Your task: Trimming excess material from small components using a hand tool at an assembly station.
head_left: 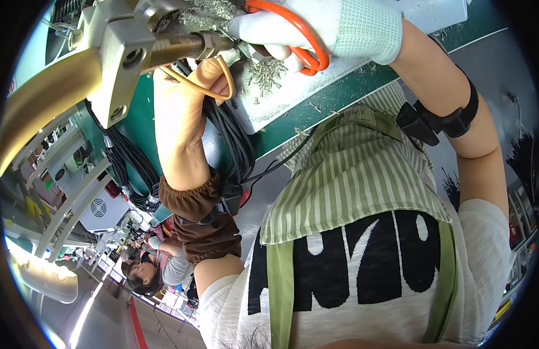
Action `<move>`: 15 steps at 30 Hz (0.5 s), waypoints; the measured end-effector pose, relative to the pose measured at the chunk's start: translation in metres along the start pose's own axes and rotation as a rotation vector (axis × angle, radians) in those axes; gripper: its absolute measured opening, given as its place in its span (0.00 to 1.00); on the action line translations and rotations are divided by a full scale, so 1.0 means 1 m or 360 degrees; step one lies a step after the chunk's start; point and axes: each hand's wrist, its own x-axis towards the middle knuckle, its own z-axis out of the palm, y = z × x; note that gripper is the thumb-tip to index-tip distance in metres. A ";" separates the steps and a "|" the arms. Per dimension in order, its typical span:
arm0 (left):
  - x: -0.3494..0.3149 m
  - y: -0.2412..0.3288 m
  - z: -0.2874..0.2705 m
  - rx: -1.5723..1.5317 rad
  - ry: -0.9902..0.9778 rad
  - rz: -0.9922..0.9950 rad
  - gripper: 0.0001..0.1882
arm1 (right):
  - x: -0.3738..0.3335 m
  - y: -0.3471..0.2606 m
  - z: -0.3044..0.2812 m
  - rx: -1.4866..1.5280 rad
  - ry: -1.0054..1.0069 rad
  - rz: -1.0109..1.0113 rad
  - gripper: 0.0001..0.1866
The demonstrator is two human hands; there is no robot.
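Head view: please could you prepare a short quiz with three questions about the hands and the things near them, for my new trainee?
1. True or false: the left hand is bare, without a glove.
2. Choose one: what colour is the looped handle at the right hand? A) blue B) orange-red C) black
3. Fill in the missing word: under the right hand, small loose metal pieces lie on a ____ board.

Key: 1. True. 2. B. 3. White.
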 end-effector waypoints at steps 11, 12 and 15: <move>0.001 -0.007 0.012 -0.0101 0.0168 0.0006 0.10 | -0.002 -0.022 -0.011 0.0560 0.0016 0.0705 0.21; -0.001 -0.009 0.017 -0.0095 0.0317 0.0003 0.10 | -0.002 -0.020 -0.012 0.0487 0.0002 0.0663 0.19; -0.018 -0.014 0.011 -0.0080 0.0461 0.0017 0.11 | -0.007 0.001 0.002 -0.0403 0.0439 -0.0243 0.16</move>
